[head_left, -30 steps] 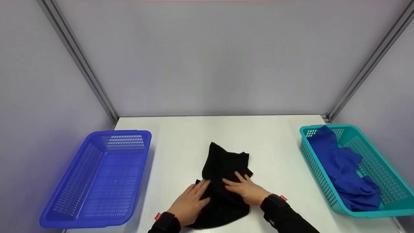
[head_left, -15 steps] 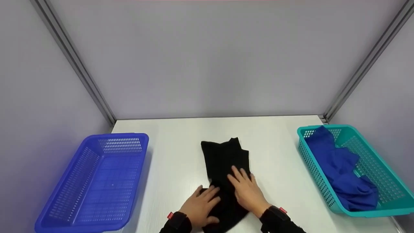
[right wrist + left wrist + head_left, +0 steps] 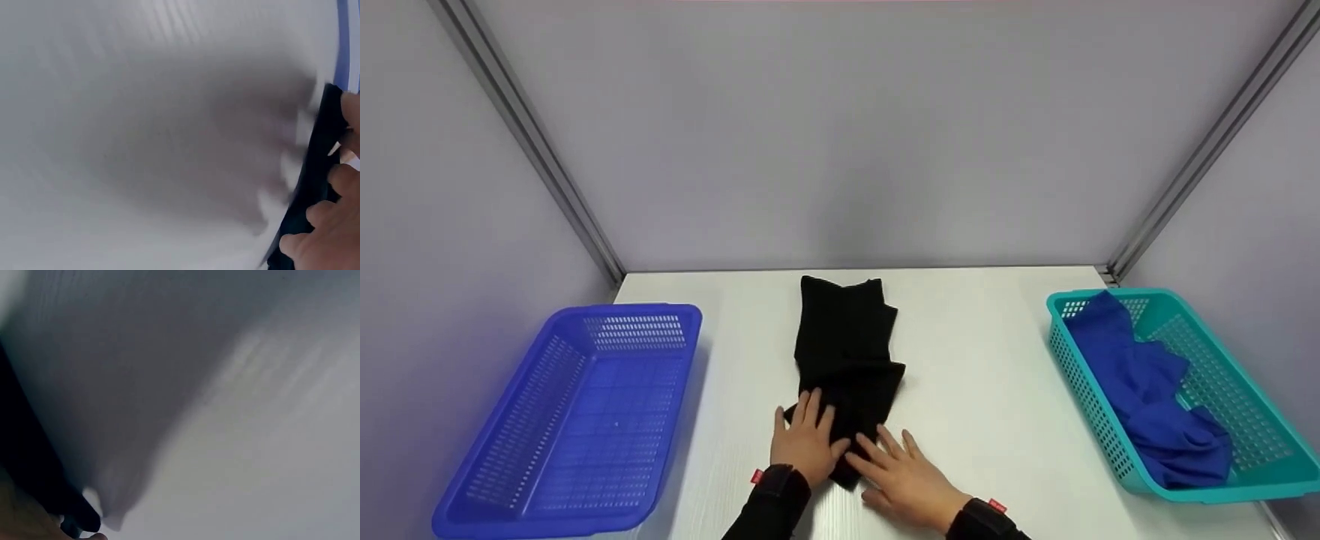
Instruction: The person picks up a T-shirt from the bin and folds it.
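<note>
A black piece of clothing [image 3: 842,330] lies lengthwise on the white table in the head view, with a crosswise fold at its middle. Its exact kind cannot be made out. My left hand [image 3: 804,444] rests on the lower left part of it, fingers spread and straight. At the lower right edge is my right hand [image 3: 913,484], its fingers extended and the fingertips touching the cloth. In the right wrist view, several fingertips [image 3: 320,214] lie along the dark cloth [image 3: 315,157]. The left wrist view shows mostly table, with dark cloth [image 3: 39,461] at the left.
On the left of the table [image 3: 975,322] stands a blue plastic basket [image 3: 681,420] with nothing in it. A teal basket [image 3: 1084,405] on the right holds a crumpled blue cloth [image 3: 1147,397]. Grey panels [image 3: 855,135] close off the back and sides.
The black clothing has slid away from me and to the left, and its near part has been folded up. My right hand has come nearer and left; my left hand has moved slightly forward.
</note>
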The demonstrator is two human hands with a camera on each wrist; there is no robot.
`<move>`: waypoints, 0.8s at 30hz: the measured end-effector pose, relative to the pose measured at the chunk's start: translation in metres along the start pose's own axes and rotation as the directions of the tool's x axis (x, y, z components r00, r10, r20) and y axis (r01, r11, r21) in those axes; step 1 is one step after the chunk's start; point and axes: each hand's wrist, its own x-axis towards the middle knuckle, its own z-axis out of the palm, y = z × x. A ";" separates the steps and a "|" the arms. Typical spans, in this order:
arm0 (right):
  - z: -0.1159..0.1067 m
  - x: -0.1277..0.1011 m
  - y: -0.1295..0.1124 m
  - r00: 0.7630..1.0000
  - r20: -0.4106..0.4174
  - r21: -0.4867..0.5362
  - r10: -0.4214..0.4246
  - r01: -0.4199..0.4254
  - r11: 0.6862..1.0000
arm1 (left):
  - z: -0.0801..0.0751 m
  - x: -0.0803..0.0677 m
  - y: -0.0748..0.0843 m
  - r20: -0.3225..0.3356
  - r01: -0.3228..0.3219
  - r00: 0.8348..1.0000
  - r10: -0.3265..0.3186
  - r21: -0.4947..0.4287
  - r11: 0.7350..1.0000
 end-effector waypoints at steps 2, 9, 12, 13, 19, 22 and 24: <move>0.003 0.003 0.001 0.999 0.002 -0.023 0.036 -0.035 0.999 | -0.002 -0.002 -0.002 -0.006 -0.016 1.000 0.016 -0.037 0.999; 0.005 0.013 0.013 0.976 -0.039 0.003 0.213 -0.213 0.977 | -0.006 -0.011 -0.011 -0.102 -0.193 0.978 0.182 -0.116 0.974; 0.004 0.013 0.018 0.970 -0.023 0.102 0.241 -0.237 0.966 | -0.007 -0.016 -0.014 -0.146 -0.229 0.967 0.210 -0.126 0.965; 0.003 0.012 0.019 0.972 -0.020 0.125 0.236 -0.232 0.965 | -0.007 -0.018 -0.014 -0.160 -0.237 0.963 0.216 -0.122 0.964; 0.008 0.005 0.022 0.986 -0.076 0.028 0.149 -0.147 0.989 | -0.010 -0.024 -0.019 -0.179 -0.338 0.923 0.340 0.043 0.940; 0.010 0.001 0.023 0.989 -0.126 -0.091 0.072 -0.084 0.992 | -0.012 -0.026 -0.017 -0.162 -0.397 0.895 0.417 0.138 0.907; 0.010 -0.002 0.023 0.991 -0.134 -0.122 0.031 -0.048 0.991 | -0.015 -0.028 -0.013 -0.168 -0.411 0.887 0.430 0.140 0.901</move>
